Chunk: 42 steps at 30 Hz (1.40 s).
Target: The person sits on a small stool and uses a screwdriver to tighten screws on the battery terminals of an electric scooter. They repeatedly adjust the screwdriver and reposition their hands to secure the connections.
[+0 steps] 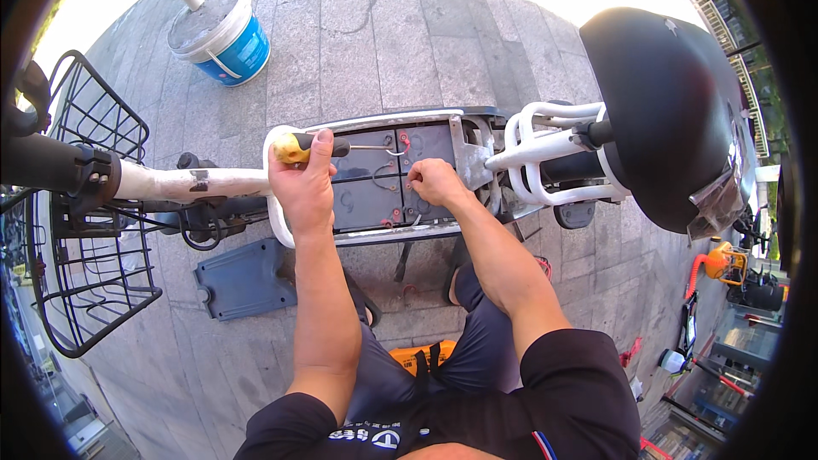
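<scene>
My left hand (304, 179) is closed around the yellow-and-black handle of a screwdriver (341, 147). Its thin shaft points right, and the tip is close to a red terminal (405, 143) on the grey batteries (362, 192). These lie side by side in the open footboard bay of a white-framed electric scooter (279, 220). My right hand (436, 181) hovers over the right-hand batteries with its fingers pinched; whatever they hold, if anything, is hidden. A short white wire (394, 153) runs by the red terminal. More red terminals (390, 222) show along the near edge of the bay.
A dark grey cover panel (245, 279) lies on the paving at left. The black wire basket (94, 281) and handlebar stem (192, 181) fill the left side; a black seat (665, 119) rises at right. A blue-and-white bucket (234, 49) holding a pole stands beyond. An orange bag (422, 358) sits between my legs.
</scene>
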Each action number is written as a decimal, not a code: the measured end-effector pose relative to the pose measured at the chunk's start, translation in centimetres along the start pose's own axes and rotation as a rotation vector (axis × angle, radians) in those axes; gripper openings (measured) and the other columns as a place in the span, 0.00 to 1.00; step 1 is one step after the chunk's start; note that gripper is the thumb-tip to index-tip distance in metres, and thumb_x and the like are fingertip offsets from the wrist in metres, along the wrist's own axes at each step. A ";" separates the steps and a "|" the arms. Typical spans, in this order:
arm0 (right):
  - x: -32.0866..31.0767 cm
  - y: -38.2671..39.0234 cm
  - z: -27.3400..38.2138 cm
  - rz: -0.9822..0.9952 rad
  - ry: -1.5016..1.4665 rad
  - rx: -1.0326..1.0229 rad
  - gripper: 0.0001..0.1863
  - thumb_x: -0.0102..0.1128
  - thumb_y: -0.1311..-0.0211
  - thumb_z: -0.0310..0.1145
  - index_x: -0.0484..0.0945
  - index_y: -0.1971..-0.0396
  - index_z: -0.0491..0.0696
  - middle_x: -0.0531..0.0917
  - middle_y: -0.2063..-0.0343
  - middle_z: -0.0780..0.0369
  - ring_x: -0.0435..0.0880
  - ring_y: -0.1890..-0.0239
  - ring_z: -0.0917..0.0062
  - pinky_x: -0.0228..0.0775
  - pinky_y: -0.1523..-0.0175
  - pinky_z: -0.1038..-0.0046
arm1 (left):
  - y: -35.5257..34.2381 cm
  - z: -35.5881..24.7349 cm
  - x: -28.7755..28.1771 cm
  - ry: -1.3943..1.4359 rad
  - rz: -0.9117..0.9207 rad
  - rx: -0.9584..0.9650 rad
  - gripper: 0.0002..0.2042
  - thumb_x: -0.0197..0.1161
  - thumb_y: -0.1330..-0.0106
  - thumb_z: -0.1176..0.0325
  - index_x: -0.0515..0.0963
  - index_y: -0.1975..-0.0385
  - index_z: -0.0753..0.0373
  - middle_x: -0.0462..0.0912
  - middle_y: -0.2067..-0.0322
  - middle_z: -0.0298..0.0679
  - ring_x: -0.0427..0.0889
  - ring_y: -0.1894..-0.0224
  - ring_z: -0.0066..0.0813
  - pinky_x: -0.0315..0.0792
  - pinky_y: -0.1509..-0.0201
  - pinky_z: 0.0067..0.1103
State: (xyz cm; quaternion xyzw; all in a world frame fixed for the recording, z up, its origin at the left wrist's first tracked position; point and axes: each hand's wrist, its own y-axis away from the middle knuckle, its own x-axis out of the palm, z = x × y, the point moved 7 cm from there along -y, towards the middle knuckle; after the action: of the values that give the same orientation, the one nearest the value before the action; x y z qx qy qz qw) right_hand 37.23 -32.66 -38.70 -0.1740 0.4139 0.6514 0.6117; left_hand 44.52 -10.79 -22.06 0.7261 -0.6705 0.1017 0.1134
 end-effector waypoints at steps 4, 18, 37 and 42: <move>0.8 -0.1 0.6 0.020 0.031 -0.016 0.08 0.60 0.47 0.28 0.85 0.68 0.46 0.86 0.66 0.52 0.84 0.58 0.57 0.76 0.51 0.61 | 0.1 -0.1 -0.2 0.000 0.006 0.001 0.09 0.71 0.38 0.70 0.77 0.64 0.61 0.79 0.75 0.29 0.71 0.81 0.13 0.63 0.78 0.11; 1.0 0.3 1.6 -0.050 0.161 0.019 0.05 0.63 0.49 0.30 0.84 0.74 0.45 0.85 0.69 0.52 0.84 0.61 0.57 0.76 0.53 0.60 | 0.1 -0.1 -0.5 0.051 0.009 -0.045 0.11 0.73 0.40 0.74 0.74 0.65 0.59 0.80 0.73 0.29 0.72 0.79 0.13 0.66 0.78 0.11; 0.7 0.6 2.0 0.066 0.224 0.047 0.09 0.59 0.44 0.30 0.84 0.66 0.45 0.85 0.64 0.49 0.85 0.57 0.55 0.77 0.51 0.59 | 0.0 -0.4 -0.7 0.008 0.051 0.014 0.11 0.70 0.37 0.76 0.73 0.63 0.62 0.79 0.68 0.30 0.77 0.66 0.15 0.74 0.59 0.15; 0.0 0.7 2.8 -0.011 0.237 -0.004 0.11 0.62 0.41 0.37 0.81 0.64 0.46 0.84 0.64 0.53 0.85 0.58 0.55 0.77 0.52 0.57 | 0.2 -0.6 -0.6 0.025 0.047 0.055 0.09 0.71 0.37 0.71 0.77 0.62 0.61 0.77 0.74 0.27 0.68 0.79 0.10 0.60 0.77 0.10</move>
State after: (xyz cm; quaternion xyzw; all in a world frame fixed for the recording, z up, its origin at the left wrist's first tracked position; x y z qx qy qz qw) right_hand 37.30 -30.49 -36.83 -0.2530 0.4811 0.6237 0.5617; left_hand 44.33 -10.07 -21.68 0.7116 -0.6828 0.1319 0.0996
